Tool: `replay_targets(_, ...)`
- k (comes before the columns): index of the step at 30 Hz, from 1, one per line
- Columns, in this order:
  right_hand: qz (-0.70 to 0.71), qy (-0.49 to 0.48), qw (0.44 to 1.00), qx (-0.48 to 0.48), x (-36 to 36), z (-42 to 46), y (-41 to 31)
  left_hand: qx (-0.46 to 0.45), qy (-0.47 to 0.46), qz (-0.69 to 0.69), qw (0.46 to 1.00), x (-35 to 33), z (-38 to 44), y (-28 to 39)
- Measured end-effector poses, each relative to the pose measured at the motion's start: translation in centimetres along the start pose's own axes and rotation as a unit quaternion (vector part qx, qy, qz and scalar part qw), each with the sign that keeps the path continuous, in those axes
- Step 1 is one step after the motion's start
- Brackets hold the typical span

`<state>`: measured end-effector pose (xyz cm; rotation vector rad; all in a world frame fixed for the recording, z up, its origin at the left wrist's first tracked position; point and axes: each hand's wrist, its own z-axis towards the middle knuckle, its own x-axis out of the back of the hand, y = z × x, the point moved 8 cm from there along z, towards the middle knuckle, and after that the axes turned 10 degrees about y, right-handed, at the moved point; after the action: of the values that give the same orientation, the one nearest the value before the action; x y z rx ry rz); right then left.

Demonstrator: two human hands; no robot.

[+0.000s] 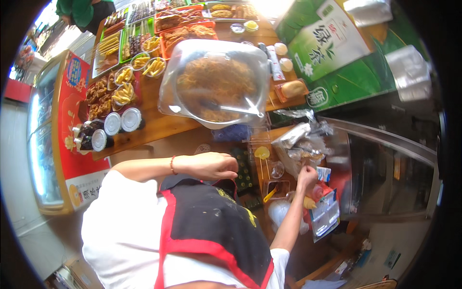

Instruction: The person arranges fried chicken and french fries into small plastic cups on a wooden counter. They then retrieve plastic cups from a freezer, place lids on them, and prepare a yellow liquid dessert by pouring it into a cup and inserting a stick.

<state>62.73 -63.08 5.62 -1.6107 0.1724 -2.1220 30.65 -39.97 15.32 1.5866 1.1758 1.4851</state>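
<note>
My left hand (213,165), with a beaded bracelet at the wrist, hangs in front of the black apron with its fingers curled; nothing shows in it. My right hand (307,177) reaches to the side shelf, its fingers at clear plastic packaging (294,159); whether they grip it cannot be told. Beside that hand lie a red squeeze bottle (317,192) and a yellow one (309,203). A yellow-handled tool (270,194) rests in a small tray. On the wooden counter, a large bowl of shredded or noodle-like food (216,83) stands under a translucent cover, tongs lying across it.
Cups of fries (155,67), fried pieces (99,99), lidded cups (131,119) and trays of skewers (135,41) crowd the counter's left. A glass-door fridge (45,133) stands at far left, a green carton (328,54) at upper right. Another person (88,14) stands beyond the counter.
</note>
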Motion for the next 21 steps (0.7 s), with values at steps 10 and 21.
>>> replay_targets(10,-0.075,-0.047,0.996,-0.025,-0.1,-0.7,-0.7,0.005,-0.035,-0.132,0.991,0.0,3.2,-2.5)
replay_targets(21,-0.009,0.037,0.998,-0.048,0.4,-0.7,-1.0,-0.052,-0.036,-0.136,0.989,3.9,3.2,-1.9)
